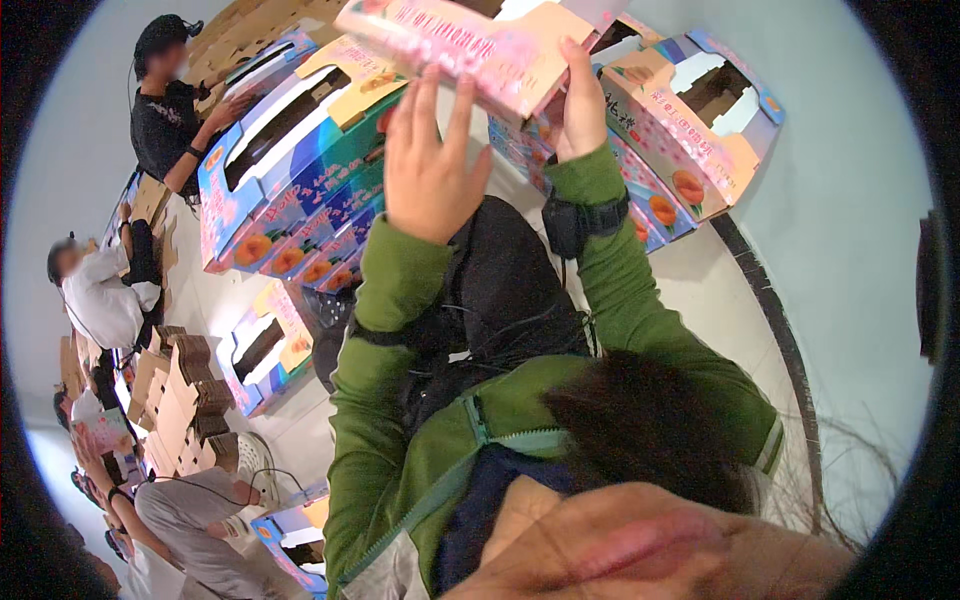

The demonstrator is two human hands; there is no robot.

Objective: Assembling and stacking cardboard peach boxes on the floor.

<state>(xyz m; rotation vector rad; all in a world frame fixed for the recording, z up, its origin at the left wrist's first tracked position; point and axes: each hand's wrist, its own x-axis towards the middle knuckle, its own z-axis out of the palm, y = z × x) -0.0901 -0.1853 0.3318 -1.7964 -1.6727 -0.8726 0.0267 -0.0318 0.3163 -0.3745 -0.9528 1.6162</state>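
Note:
A pink and peach printed cardboard box (480,50) is lifted at the top of the view, its far part cut off by the frame. My right hand (581,110) grips the box's right end, fingers pointing up along its side. Against its near edge my left hand (430,165) lies with fingers stretched and spread, the fingertips overlapping the printed panel. To the left of that hand stands a row of colorful handle-hole boxes (310,160), packed side by side. More assembled boxes (690,120) with open top slots stand to the right of my right hand.
Stacks of flat brown cardboard (185,400) lie at the left. A single box (265,345) sits on the pale floor, with another box (295,545) below it. A person in black (165,115) handles boxes at upper left; others sit further down. A pale wall (850,200) rises at right.

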